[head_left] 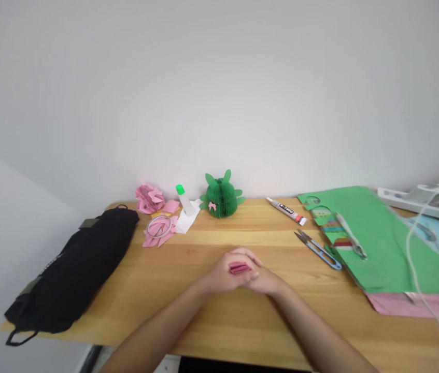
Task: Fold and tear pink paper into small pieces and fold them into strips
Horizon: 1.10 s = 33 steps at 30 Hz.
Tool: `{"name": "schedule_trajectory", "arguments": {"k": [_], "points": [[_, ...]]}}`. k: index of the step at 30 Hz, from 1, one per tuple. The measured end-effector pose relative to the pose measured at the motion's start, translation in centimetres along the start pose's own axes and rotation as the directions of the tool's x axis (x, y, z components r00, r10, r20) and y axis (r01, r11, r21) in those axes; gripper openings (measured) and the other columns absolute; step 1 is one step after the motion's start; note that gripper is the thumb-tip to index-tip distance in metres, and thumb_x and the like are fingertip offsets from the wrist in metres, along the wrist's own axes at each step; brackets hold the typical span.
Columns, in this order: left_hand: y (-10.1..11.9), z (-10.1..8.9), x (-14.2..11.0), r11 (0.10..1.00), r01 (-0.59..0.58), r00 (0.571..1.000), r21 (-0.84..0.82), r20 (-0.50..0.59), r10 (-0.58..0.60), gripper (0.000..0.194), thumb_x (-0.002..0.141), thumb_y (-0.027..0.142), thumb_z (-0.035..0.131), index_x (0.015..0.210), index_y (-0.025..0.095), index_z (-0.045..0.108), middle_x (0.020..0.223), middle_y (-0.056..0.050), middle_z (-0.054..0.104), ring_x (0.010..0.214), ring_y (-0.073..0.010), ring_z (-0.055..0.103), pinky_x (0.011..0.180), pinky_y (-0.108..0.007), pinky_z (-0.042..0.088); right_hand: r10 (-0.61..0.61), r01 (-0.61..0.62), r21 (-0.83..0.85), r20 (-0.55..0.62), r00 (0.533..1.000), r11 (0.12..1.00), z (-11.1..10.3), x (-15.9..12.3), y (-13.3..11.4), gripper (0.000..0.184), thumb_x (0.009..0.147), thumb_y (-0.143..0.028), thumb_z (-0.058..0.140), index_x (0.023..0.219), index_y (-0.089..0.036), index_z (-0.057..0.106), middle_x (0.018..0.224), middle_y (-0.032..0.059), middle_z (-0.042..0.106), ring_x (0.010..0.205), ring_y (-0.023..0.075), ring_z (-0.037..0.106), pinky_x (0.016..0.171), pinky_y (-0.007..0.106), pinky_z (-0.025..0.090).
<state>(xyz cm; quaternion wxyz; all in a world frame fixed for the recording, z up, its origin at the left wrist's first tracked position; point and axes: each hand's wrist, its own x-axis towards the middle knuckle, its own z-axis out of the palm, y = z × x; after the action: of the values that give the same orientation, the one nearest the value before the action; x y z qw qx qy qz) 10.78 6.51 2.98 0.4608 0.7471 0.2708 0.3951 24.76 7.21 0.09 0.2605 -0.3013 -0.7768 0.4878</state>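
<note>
My left hand (pixel 221 274) and my right hand (pixel 263 278) meet at the middle of the wooden table (pixel 211 321), fingers closed together around a small folded pink paper piece (pixel 239 268). Only a strip of the pink paper shows between the fingers. Both forearms reach in from the bottom edge. Further back stand a green honeycomb paper cactus (pixel 221 195), a pink paper flower (pixel 149 198) and flat pink paper cut-outs (pixel 159 230) with a clear ring on them.
A black bag (pixel 75 267) lies at the left edge. A green-capped glue bottle (pixel 184 199) and a glue tube (pixel 287 211) sit near the wall. Thread snips (pixel 318 250) lie beside green sheets (pixel 382 241) over pink paper (pixel 417 305). A white cable (pixel 417 269) crosses at right.
</note>
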Motion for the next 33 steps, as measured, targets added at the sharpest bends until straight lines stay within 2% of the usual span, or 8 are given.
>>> {"name": "schedule_trajectory", "arguments": {"k": [5, 9, 11, 15, 20, 24, 29, 33], "points": [[0.1, 0.2, -0.8, 0.998, 0.052, 0.999, -0.021, -0.002, -0.052, 0.031, 0.082, 0.044, 0.063, 0.073, 0.015, 0.065, 0.102, -0.014, 0.064, 0.094, -0.0213, 0.063, 0.084, -0.036, 0.051, -0.001, 0.001, 0.067, 0.004, 1.000, 0.998, 0.1, -0.4, -1.0, 0.029, 0.076, -0.019, 0.057, 0.105, -0.018, 0.063, 0.111, 0.0097, 0.059, 0.103, 0.0198, 0.062, 0.088, 0.037, 0.054], [0.5, 0.3, -1.2, 0.999, 0.042, 0.999, 0.006, -0.005, -0.042, 0.023, 0.083, 0.037, 0.062, 0.075, 0.016, 0.067, 0.099, -0.014, 0.064, 0.095, -0.0220, 0.063, 0.086, -0.037, 0.049, -0.013, 0.013, 0.089, -0.003, 1.000, 0.996, 0.3, -0.6, -1.3, 0.024, 0.077, -0.018, 0.057, 0.100, -0.017, 0.065, 0.108, 0.0097, 0.062, 0.103, 0.0203, 0.061, 0.089, 0.037, 0.053], [0.5, 0.2, -1.3, 1.000, 0.016, 1.000, 0.014, -0.024, -0.016, 0.017, 0.082, 0.033, 0.064, 0.088, 0.018, 0.069, 0.101, -0.013, 0.065, 0.097, -0.0227, 0.062, 0.087, -0.038, 0.049, -0.020, 0.021, 0.101, -0.016, 1.000, 0.995, 0.6, -0.5, -1.4, 0.022, 0.079, -0.020, 0.056, 0.099, -0.017, 0.065, 0.106, 0.0095, 0.063, 0.101, 0.0198, 0.062, 0.088, 0.037, 0.053], [0.0, -0.2, -1.3, 1.000, -0.011, 0.998, 0.023, -0.067, 0.013, 0.033, 0.079, 0.031, 0.067, 0.111, 0.021, 0.066, 0.106, -0.012, 0.065, 0.101, -0.0242, 0.061, 0.089, -0.040, 0.050, -0.017, 0.024, 0.114, -0.063, 0.998, 0.993, 1.3, -0.3, -1.5, 0.023, 0.082, -0.019, 0.049, 0.099, -0.015, 0.065, 0.105, 0.0110, 0.064, 0.098, 0.0198, 0.063, 0.085, 0.037, 0.054], [-0.4, -0.3, -1.5, 0.999, -0.019, 0.998, 0.027, -0.066, 0.021, 0.035, 0.073, 0.035, 0.073, 0.108, 0.029, 0.069, 0.105, -0.010, 0.067, 0.097, -0.0266, 0.063, 0.086, -0.042, 0.052, 0.004, 0.005, 0.115, -0.078, 0.997, 0.993, 1.8, -0.7, -1.6, 0.028, 0.084, -0.019, 0.051, 0.108, -0.020, 0.065, 0.112, 0.0096, 0.065, 0.105, 0.0207, 0.061, 0.092, 0.037, 0.051], [-0.2, -0.3, -1.5, 0.999, -0.021, 0.997, -0.038, -0.070, 0.018, 0.033, 0.074, 0.033, 0.073, 0.106, 0.024, 0.070, 0.105, -0.012, 0.067, 0.097, -0.0256, 0.063, 0.087, -0.041, 0.051, 0.012, -0.001, 0.145, -0.074, 0.997, 0.989, 1.5, -0.8, -1.8, 0.030, 0.085, -0.022, 0.050, 0.113, -0.020, 0.062, 0.119, 0.0102, 0.061, 0.111, 0.0204, 0.059, 0.095, 0.038, 0.050], [0.6, -0.8, -1.1, 0.976, 0.049, 0.998, -0.214, 0.041, -0.041, 0.021, 0.075, 0.032, 0.073, 0.092, 0.021, 0.074, 0.107, -0.014, 0.065, 0.101, -0.0256, 0.063, 0.089, -0.041, 0.050, 0.064, -0.066, 0.207, 0.018, 0.998, 0.976, 0.6, -0.9, -2.1, 0.031, 0.078, -0.024, 0.058, 0.108, -0.017, 0.064, 0.120, 0.0114, 0.059, 0.115, 0.0210, 0.056, 0.099, 0.040, 0.047], [1.4, -0.8, -0.9, 0.963, 0.135, 0.978, -0.234, 0.190, -0.091, 0.018, 0.075, 0.033, 0.070, 0.090, 0.024, 0.075, 0.107, -0.012, 0.066, 0.098, -0.0252, 0.064, 0.087, -0.040, 0.051, 0.116, -0.172, 0.281, 0.203, 0.972, 0.944, 0.4, -1.1, -2.5, 0.005, 0.070, -0.022, 0.066, 0.075, -0.021, 0.067, 0.086, 0.0032, 0.068, 0.090, 0.0179, 0.066, 0.084, 0.034, 0.056]]}}
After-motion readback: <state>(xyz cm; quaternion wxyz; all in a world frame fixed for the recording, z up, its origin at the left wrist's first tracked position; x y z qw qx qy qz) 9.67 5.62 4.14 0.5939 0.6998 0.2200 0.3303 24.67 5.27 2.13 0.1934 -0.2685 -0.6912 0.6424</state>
